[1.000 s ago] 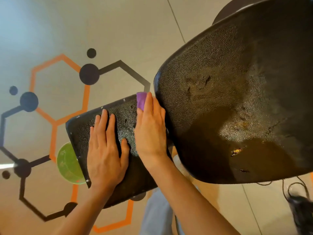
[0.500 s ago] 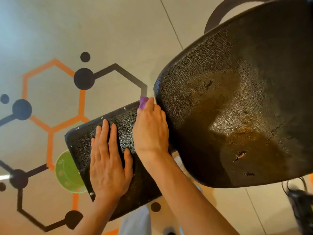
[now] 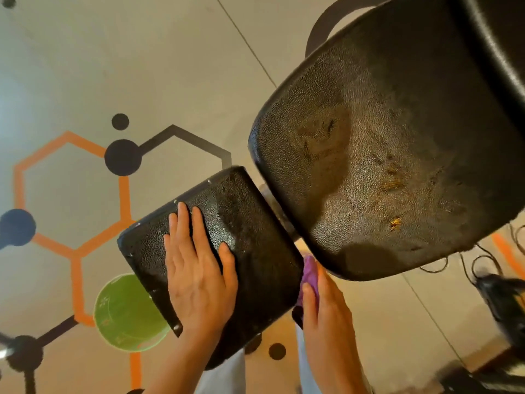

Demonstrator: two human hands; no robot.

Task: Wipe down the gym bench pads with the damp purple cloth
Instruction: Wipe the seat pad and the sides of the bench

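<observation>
A small black textured bench pad (image 3: 250, 223) sits at the centre, tilted. My left hand (image 3: 199, 274) lies flat on its left half with the fingers straight. A larger black pad (image 3: 383, 137) fills the upper right; its surface is worn, with yellowish tears. The purple cloth (image 3: 309, 270) shows at the small pad's right edge, in the gap below the large pad. My right hand (image 3: 329, 308) holds the cloth there, thumb over it, against the small pad's side. Most of the cloth is hidden by my fingers.
A green bucket (image 3: 125, 314) stands on the floor, partly under the small pad's left corner. Black cables and a dark object (image 3: 505, 302) lie on the floor at the right. The floor carries an orange and black hexagon pattern (image 3: 74, 194).
My right hand has slid with the cloth from the small pad's far edge down to its right side edge. My left hand has stayed flat on the pad.
</observation>
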